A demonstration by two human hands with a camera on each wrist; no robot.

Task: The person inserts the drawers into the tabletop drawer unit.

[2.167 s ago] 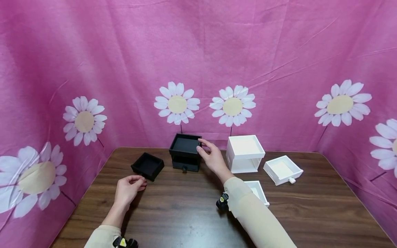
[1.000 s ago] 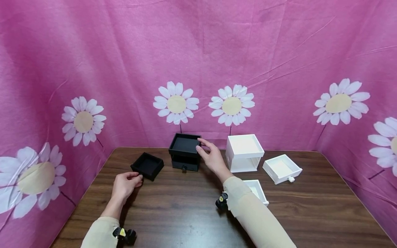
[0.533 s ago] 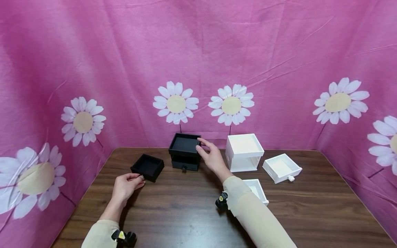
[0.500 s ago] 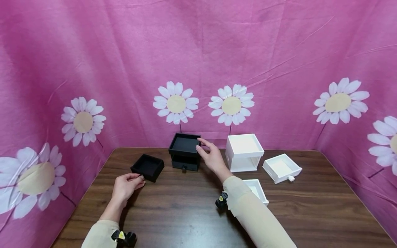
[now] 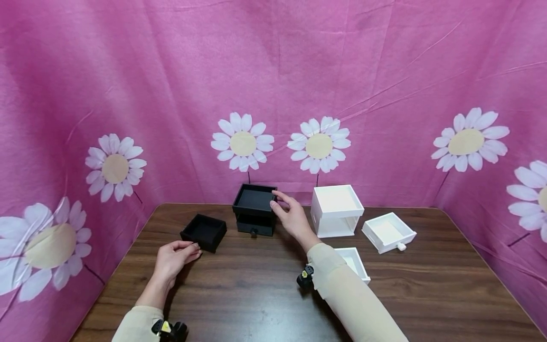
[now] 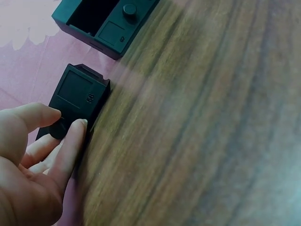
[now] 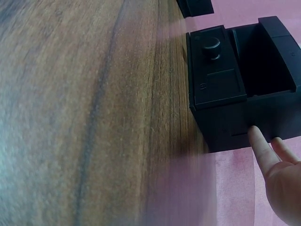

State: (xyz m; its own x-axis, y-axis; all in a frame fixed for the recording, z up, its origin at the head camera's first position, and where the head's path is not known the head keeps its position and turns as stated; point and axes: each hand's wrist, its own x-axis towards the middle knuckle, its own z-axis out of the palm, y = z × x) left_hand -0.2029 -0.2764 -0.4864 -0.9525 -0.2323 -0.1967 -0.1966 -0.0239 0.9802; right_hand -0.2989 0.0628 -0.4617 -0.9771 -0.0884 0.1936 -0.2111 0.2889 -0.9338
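Note:
My left hand (image 5: 171, 260) pinches the round knob (image 6: 57, 129) of a small black drawer (image 5: 204, 231) at the table's left. In the left wrist view the front face (image 6: 75, 89) of that drawer shows a recessed panel and a small mark. To its right stands a black cabinet (image 5: 255, 199) with an open upper slot and a knobbed drawer (image 7: 218, 77) in its lower slot. The fingers of my right hand (image 5: 292, 218) touch the right side of this cabinet, stretched out against its wall in the right wrist view.
A white cabinet (image 5: 337, 202) with an open front stands to the right of the black one. Beside it lies a white drawer (image 5: 389, 232) with a knob. Another white drawer (image 5: 359, 266) is partly hidden by the right sleeve. A pink flowered cloth (image 5: 273, 71) hangs behind the table.
My left hand has moved onto the drawer's knob, and the black drawer has shifted slightly toward me. The right hand and the black cabinet stay in place.

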